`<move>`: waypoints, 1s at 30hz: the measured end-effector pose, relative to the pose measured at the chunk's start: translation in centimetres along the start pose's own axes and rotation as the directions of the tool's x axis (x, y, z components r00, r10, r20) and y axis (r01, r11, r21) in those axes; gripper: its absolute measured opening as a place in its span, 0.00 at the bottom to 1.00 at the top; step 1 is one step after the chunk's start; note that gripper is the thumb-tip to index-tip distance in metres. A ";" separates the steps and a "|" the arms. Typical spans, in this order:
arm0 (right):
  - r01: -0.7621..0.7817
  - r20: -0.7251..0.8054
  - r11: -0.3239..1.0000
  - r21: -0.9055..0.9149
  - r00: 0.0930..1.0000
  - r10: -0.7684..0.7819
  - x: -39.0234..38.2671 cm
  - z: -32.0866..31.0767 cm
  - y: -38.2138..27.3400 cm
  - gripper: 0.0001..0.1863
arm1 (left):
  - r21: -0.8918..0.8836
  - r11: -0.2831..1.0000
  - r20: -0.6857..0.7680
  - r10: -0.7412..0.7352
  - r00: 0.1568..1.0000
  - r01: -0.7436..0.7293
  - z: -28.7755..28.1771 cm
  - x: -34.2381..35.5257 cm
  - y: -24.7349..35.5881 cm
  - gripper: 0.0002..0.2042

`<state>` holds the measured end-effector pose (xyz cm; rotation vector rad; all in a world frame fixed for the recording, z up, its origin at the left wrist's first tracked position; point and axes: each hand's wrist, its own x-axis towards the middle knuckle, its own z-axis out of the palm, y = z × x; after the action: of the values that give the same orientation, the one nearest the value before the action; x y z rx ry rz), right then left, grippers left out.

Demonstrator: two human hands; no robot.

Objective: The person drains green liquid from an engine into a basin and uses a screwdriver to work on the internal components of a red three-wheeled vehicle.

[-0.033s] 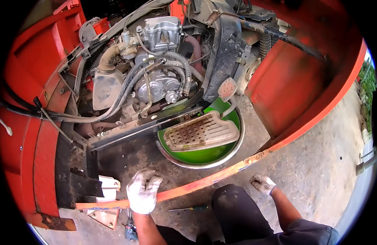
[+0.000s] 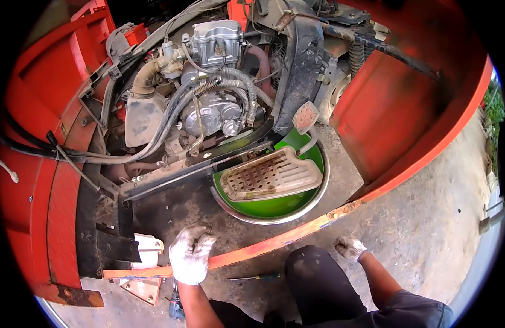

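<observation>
Two gloved hands shown, left hand point(image 2: 191, 255) laid with loose fingers on the orange frame rail point(image 2: 274, 243), green basin point(image 2: 274, 205) with perforated plate beyond it, right hand point(image 2: 349, 247) pressed on the concrete floor point(image 2: 427, 229), nothing grasped.

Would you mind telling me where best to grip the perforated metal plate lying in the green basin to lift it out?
Probably the plate's right end, reaching from the open concrete side. It lies tilted across the basin, that end resting by the rim with nothing over it, while its left end sits close under the engine frame bars, leaving little room for a grip.
</observation>
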<state>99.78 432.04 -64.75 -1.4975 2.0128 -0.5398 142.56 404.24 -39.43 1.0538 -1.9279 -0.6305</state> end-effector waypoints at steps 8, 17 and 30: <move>0.065 0.010 0.957 -0.282 0.998 -0.065 0.4 8.8 6.8 0.09 | -0.083 0.938 0.036 -0.334 0.942 0.336 1.7 1.0 -0.9 0.07; 0.152 0.168 0.908 -0.391 0.981 -0.092 0.8 9.2 8.9 0.12 | 0.386 0.913 0.109 -0.186 0.977 0.131 2.7 1.8 1.3 0.07; 0.444 0.538 0.892 -0.088 0.774 -0.333 3.3 -11.9 -19.5 0.14 | 0.326 0.879 0.216 -0.427 0.878 0.348 3.2 3.0 3.0 0.14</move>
<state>105.47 422.97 -44.27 -1.9636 1.3749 -0.0531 137.66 403.41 -37.64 1.6385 -2.1062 -0.7816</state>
